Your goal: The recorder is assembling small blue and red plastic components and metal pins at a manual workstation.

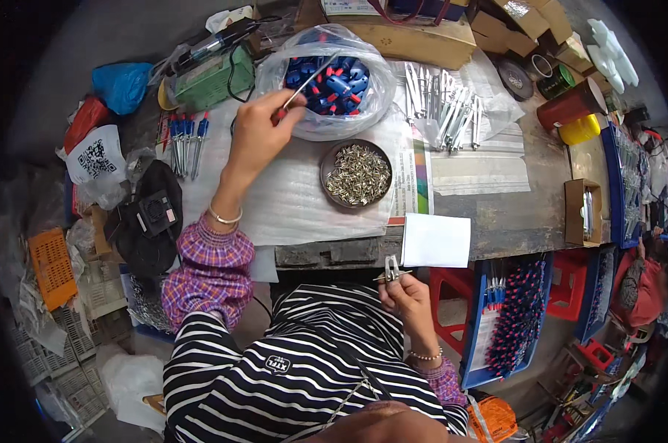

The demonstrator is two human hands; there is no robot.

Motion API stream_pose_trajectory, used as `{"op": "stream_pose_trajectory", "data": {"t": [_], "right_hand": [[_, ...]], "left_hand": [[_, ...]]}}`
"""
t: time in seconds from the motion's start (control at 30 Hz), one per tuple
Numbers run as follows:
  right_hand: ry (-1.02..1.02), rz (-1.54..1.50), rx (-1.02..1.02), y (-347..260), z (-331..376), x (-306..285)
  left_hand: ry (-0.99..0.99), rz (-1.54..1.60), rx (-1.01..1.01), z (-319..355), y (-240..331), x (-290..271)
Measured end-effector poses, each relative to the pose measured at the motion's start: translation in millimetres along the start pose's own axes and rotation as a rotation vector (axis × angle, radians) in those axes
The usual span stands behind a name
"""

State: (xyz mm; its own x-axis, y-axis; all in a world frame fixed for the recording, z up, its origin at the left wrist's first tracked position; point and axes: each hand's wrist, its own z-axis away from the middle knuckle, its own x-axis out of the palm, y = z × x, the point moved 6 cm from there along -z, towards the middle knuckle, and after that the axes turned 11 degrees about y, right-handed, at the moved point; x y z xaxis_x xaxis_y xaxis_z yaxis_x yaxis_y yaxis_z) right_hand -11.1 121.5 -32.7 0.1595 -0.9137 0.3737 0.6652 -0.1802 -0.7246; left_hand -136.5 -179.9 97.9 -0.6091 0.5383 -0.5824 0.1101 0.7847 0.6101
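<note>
My left hand (264, 125) is raised beside a clear plastic bag (382, 92) filled with blue plastic handle pieces (339, 86) that have red tips. Its fingers are closed round a thin metal shaft (312, 80), which slants up over the bag; a bit of red shows at the grip. Close to the table's front edge, my right hand (409, 299) pinches a small two-pronged metal piece (391, 269), prongs pointing away from me. Between the hands sits a round dark bowl (324, 177) of small silvery metal parts (357, 174).
Blue-handled metal tools (186, 140) lie in a row at the left. Flat metal strips (452, 111) are piled at the back right. A white pad (437, 241) rests at the front edge. A blue tray (505, 325) of blue-and-red pieces stands low on the right, by red stools (452, 303).
</note>
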Motion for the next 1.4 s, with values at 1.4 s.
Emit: {"op": "stream_pose_trajectory", "data": {"t": [1.4], "right_hand": [[-0.201,0.843,-1.032,-173,-146,87]], "left_hand": [[0.046,0.158,-0.035,14,-25,-24]]}}
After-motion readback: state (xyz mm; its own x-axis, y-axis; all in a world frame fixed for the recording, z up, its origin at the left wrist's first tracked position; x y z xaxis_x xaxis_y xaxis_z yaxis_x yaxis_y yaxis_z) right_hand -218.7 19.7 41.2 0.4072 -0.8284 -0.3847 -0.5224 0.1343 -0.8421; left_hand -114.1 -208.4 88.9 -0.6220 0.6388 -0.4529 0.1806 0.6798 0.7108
